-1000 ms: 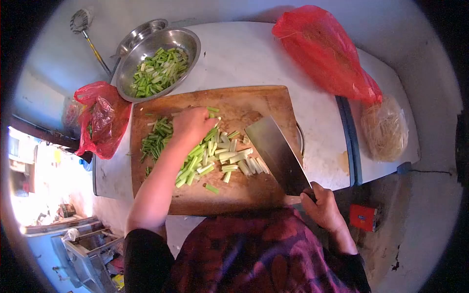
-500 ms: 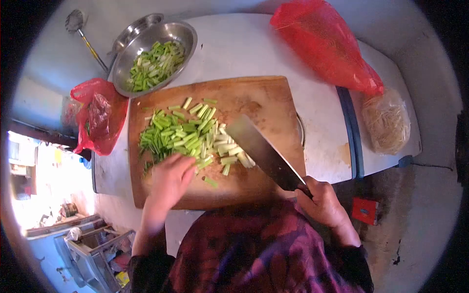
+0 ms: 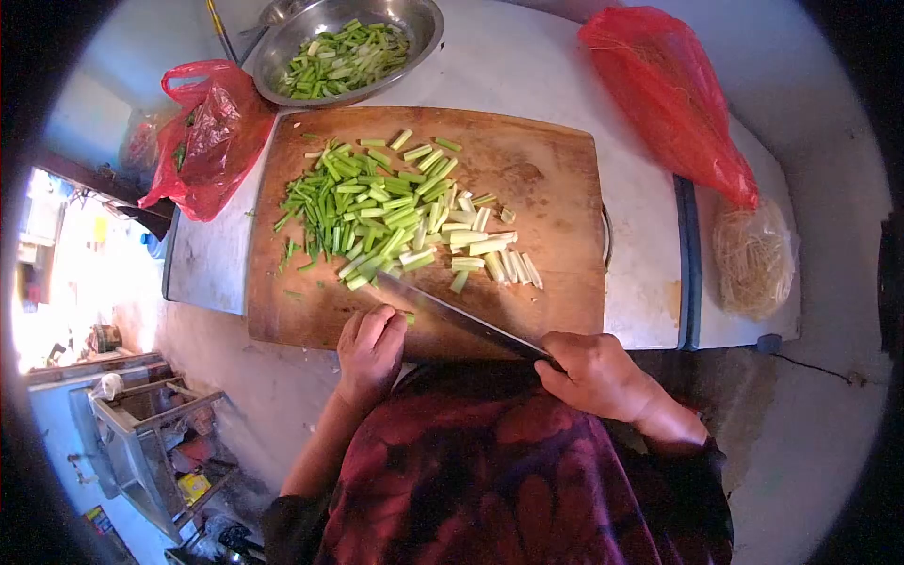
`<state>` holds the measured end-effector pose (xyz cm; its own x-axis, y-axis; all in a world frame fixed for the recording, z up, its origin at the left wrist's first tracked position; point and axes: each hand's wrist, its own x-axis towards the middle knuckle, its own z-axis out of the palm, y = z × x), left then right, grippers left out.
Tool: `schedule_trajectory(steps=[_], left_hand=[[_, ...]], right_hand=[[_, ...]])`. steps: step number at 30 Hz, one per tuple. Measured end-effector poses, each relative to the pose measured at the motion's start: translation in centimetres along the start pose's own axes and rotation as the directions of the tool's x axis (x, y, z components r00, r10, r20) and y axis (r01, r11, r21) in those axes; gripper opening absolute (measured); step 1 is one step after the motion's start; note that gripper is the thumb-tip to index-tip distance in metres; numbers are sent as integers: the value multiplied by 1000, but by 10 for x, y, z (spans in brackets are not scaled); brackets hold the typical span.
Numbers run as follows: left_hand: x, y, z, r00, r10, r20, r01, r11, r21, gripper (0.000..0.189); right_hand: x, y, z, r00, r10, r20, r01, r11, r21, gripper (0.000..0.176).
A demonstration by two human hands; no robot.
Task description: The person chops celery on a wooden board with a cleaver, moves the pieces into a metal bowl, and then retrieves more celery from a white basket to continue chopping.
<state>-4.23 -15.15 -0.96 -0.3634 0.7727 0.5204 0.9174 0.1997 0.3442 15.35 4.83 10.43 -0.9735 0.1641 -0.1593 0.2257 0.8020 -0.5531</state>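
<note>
Right hand is closed tight around the handle of a knife. The blade lies low over the cutting board and its long axis runs diagonally from that hand up and left, with the tip ending just at the near edge of the cut greens. Left hand is half-curled and holds nothing. Its fingers rest on the board's near edge right beside the front of the blade; cannot tell if they touch the steel. The greens sit on the far side of the blade, away from the body, heaped on the left and middle of the board, with a few paler pieces strung out to the right. Most pieces point diagonally, roughly across the blade line. The left hand is the nearer one to the heap, while the right hand is off to the right at the board's near edge. A bowl holding more cut greens stands past the far-left corner of the board. A red bag is at the left of the board, and a second red bag and a bag of noodles are at the right, all on a white counter.
</note>
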Motion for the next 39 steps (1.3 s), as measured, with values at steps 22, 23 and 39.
schedule_trajectory(steps=[22,23,39], left_hand=[[-1,0,4,998,-15,-60,14,1000,-23,18],[-2,-1,6,997,-10,-72,8,1000,-30,17],[2,-15,4,970,-190,-150,193,981,10,9]], right_hand=[[7,0,-10,994,-54,97,66,990,-121,13],[7,1,-9,995,-53,89,64,990,-125,13],[-7,18,7,971,230,-66,-226,972,67,21]])
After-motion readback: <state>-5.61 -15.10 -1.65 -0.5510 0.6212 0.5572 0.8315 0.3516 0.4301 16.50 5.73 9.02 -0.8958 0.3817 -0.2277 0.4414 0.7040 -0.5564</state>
